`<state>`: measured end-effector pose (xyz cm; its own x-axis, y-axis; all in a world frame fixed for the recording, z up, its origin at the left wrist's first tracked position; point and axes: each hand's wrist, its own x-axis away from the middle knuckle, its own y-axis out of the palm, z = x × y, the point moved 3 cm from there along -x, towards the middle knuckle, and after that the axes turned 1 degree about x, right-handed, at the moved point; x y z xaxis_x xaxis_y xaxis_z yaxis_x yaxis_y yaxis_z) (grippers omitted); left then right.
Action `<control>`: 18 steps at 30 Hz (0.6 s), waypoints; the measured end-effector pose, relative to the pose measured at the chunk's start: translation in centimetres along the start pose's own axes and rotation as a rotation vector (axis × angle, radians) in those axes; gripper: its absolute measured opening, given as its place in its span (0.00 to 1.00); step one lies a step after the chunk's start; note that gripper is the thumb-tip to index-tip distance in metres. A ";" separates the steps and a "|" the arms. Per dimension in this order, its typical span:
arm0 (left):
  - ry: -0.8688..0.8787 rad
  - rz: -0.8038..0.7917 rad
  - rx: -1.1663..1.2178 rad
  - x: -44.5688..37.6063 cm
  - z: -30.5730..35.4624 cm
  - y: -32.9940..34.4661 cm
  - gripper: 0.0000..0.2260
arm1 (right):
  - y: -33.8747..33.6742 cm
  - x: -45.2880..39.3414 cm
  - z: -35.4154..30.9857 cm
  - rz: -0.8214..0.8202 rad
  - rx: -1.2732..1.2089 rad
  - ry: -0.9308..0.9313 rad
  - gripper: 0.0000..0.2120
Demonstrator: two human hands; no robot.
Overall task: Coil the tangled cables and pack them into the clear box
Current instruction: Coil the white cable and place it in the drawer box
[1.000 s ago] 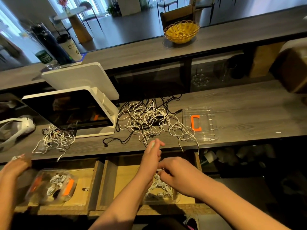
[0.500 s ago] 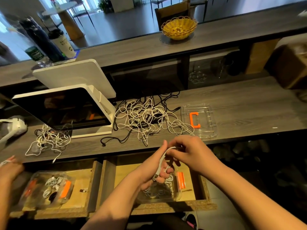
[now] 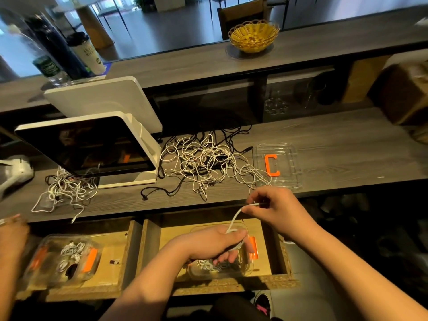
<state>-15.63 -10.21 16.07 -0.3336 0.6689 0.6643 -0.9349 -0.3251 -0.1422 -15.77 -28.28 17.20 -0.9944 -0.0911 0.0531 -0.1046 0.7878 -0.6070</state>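
Note:
A tangle of white and black cables [image 3: 203, 161] lies on the grey counter. My left hand [image 3: 215, 244] grips a white cable [image 3: 234, 221] above the clear box [image 3: 240, 267] in the open right drawer; coiled cables lie in that box. My right hand [image 3: 275, 209] pinches the same cable's upper end, stretching it up from my left hand. The box's clear lid [image 3: 287, 163] with an orange clip lies on the counter to the right of the tangle.
A white screen stand [image 3: 97, 147] occupies the counter's left, with a smaller cable heap [image 3: 67, 188] in front. Another person's hand [image 3: 11, 232] is at the left edge above a second clear box [image 3: 58, 260] in the left drawer. A yellow basket [image 3: 253, 37] sits on the upper shelf.
My right hand rose and moved right, pulling the white cable taut. My left hand sank toward the box, still gripping the cable. The view shifted a little.

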 end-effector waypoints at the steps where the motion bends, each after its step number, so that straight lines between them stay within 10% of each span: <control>1: 0.025 0.010 0.098 0.0 0.1 0.0 0.22 | -0.1 0.1 0.2 0.014 -0.003 0.008 0.05; 10: 0.204 0.522 0.407 -1.2 0.0 -0.5 0.23 | 0.2 0.9 1.0 0.015 -0.068 0.072 0.08; 18: 0.373 0.495 0.840 -1.2 1.2 -0.6 0.24 | 1.7 0.7 0.0 0.047 -0.570 0.142 0.12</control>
<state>-14.51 -11.65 16.22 -0.8063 0.4519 0.3816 -0.3463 -0.8837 0.3149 -16.68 -26.97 16.24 -0.9861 0.0038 0.1658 -0.0115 0.9958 -0.0912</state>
